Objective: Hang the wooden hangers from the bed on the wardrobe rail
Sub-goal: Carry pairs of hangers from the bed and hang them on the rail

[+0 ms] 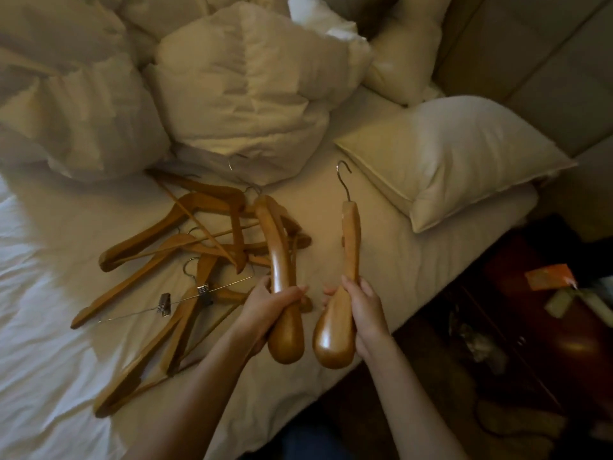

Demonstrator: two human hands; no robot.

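Each of my hands holds one wide-shouldered wooden hanger above the bed, seen end-on. My left hand (265, 308) grips the left hanger (280, 260) around its thick arm; its hook is hidden among the pile behind. My right hand (363, 310) grips the right hanger (345, 277), whose metal hook (345, 179) points away from me toward the pillows. Several more wooden hangers (185, 247) lie tangled on the sheet to the left, one with a metal clip bar (175, 302). No wardrobe rail is in view.
A crumpled duvet (238, 84) lies behind the pile and a pillow (464, 157) at the right. The bed (414, 270) ends at its right edge; beyond it stands a dark wooden nightstand (537, 327) with clutter on it.
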